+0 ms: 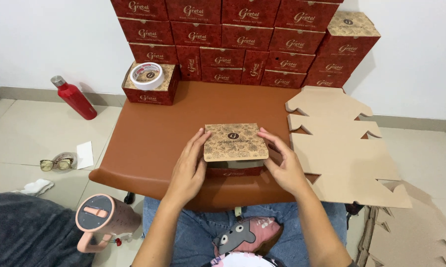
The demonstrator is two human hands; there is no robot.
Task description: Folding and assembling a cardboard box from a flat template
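Both hands, left (pixel 187 170) & right (pixel 283 165), grip clamped on small red cardboard box w/ tan printed lid (pixel 235 142), lid down; approx. twenty done boxes (pixel 242 37) stacked behind, flat tan cardboard blanks (pixel 346 153) left.

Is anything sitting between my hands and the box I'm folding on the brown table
Nothing visible does. The left hand and right hand already touch the sides of the box. The flat cardboard blanks lie off to the right, apart from it.

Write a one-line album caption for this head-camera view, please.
Left hand and right hand press the brown-topped red box on a brown table.
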